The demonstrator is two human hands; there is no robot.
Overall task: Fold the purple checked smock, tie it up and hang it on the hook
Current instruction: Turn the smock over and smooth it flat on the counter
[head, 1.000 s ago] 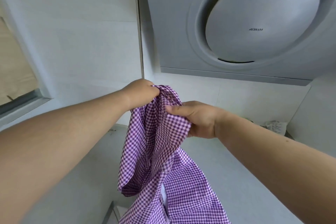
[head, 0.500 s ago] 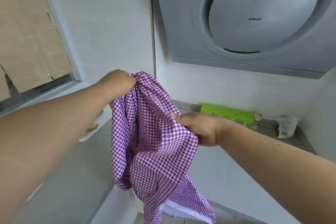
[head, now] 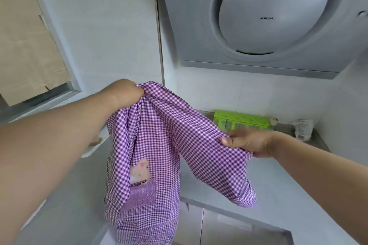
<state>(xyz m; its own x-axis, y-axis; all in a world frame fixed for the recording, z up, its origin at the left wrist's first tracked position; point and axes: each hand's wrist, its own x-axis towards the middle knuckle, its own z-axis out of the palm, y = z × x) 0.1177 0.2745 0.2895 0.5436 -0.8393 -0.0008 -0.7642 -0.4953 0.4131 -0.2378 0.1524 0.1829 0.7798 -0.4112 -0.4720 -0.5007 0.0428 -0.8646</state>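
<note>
the smock (head: 151, 145) hangs in the air above the surface (head: 278, 195), held up by both hands. the left hand (head: 127, 91) has its fingers clenched round a bunched top edge at the left. the right hand (head: 249, 142) pinches another edge lower, to the right. a green box (head: 241, 122) sits far right by the wall.

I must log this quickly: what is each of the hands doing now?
Left hand: closed, gripping the bunched top of the smock.
Right hand: closed, pinching a smock edge.
</note>
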